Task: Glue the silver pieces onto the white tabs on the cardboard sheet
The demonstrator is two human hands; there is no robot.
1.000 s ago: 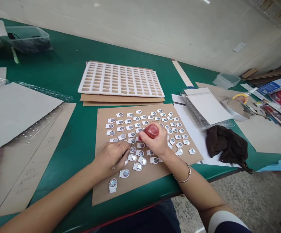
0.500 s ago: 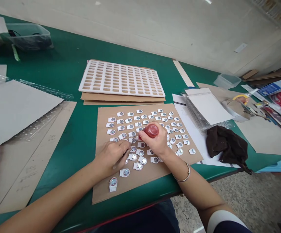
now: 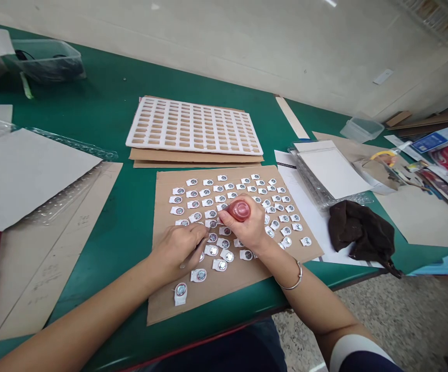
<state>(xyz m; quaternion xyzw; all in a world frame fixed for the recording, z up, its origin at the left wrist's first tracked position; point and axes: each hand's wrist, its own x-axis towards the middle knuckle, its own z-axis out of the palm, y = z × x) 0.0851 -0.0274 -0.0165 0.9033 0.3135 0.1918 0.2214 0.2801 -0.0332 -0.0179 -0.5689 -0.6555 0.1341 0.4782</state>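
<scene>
Red, translucent and rounded at its upturned end, the bottle [image 3: 240, 210] is grasped by the right hand [image 3: 252, 232], whose fingers are wrapped around its side, with the thumb laid along it. A thin tool [image 3: 197, 253] is pinched in the curled fingers of the left hand [image 3: 179, 245], its tip being directed toward a tag [image 3: 211, 223] just beyond the fingertips. White tags with round, silvery faces are spread around both sets of fingers on a brown board [image 3: 192, 305]; the nearest to the wearer [image 3: 181, 293] is set apart, below the left fingers. Beyond the fingers, a white tray [image 3: 163, 124] with rows of openings is laid on brown sheets. To the right of the right fingers, a dark cloth [image 3: 361, 232] is bunched.

The bottle is judged to be light and fairly soft, easily squeezed, and perhaps slippery on its smooth wall; it is best taken around the middle. The tool is judged stiff and slim, to be held along its shank, well behind the tip. The tags are probably very light and easily nudged, and are best lifted by their edges.

The lower end of the bottle is hidden by the right hand, as are some tags. Most of the tool is covered by the left fingers, so its exact kind cannot be told. Markings on the silvery faces are too small to be read.
</scene>
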